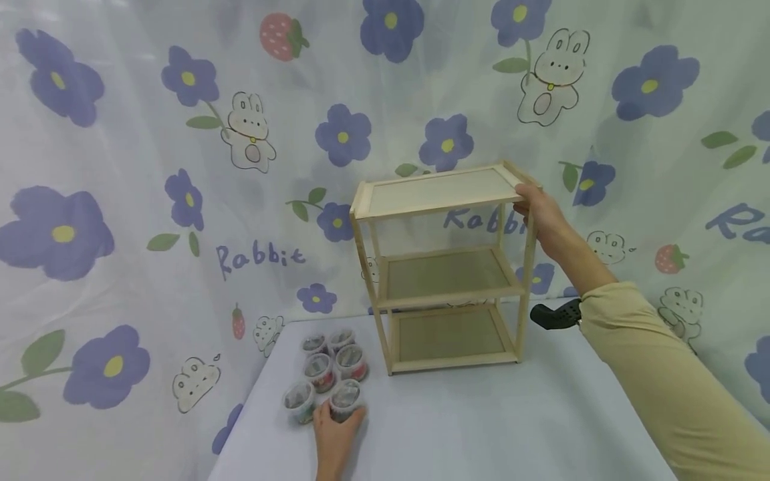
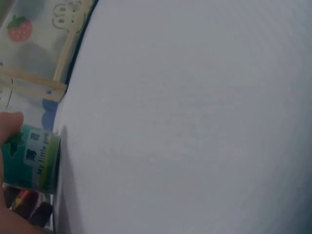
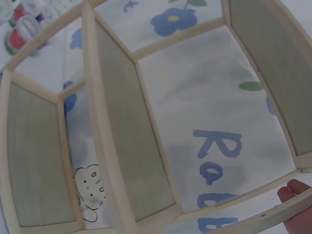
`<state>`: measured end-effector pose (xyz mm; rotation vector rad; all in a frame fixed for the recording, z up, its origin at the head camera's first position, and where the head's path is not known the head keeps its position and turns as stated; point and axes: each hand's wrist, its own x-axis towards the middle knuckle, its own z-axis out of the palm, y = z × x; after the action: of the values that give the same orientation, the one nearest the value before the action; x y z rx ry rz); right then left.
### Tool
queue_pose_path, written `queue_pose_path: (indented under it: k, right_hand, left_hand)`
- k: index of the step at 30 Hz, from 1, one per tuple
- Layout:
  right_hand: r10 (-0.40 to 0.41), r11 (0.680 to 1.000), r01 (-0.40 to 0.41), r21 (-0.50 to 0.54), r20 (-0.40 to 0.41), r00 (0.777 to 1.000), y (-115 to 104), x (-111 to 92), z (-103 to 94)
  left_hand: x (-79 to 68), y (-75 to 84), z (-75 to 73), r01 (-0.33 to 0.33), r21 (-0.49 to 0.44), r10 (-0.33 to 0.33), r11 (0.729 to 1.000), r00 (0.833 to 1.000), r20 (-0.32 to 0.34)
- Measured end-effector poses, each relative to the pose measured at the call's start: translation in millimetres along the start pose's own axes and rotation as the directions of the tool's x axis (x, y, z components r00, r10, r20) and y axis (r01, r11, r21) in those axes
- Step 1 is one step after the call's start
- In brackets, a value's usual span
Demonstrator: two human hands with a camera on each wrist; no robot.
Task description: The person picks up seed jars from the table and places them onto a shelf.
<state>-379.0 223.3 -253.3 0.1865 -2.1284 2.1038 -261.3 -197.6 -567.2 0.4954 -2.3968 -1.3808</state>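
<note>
Shelf of pale, smooth wood stands toward the counter's far edge, a squared open frame of slim posts and rails carrying three flat panels, the top one whitish and the lower two a dull grey-green. Left of it, by the counter's left edge, sit round clear-plastic cups in two short rows, with thick rims, dark contents and coloured wrappers, some of them red. The front right one, a green cup with a printed label, is in the left grip, a bare hand reaching in from the near edge: thumb on its right side, forefinger on its left, pinching it. Whether its base touches the counter I cannot tell. The right grip is clasped on the front right corner of the shelf's top, part of the hand over the rail and fingers curled beneath. That forearm slants up and leftward from the near right corner, a tan sleeve bunched below the elbow. Beside the sleeve, right of the shelf, lies a curved black object, partly covered. Behind hangs a softly creased curtain printed with flowers, rabbits and strawberries.
</note>
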Motion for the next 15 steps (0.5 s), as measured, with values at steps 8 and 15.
queue_pose_path:
  k: [8,15]
  right_hand:
    - [-0.024,1.000,0.024,-0.007,0.006,1.000,2.0,-0.8,-1.2]
    - [-0.024,0.999,0.024,-0.024,0.002,1.000,1.9,0.0,-0.8]
  left_hand:
    - [3.4,2.3,-10.2,0.074,-0.016,-0.073,0.997,0.996,0.059]
    - [3.4,2.4,-17.0,0.059,-0.054,-0.054,0.997,0.995,0.087]
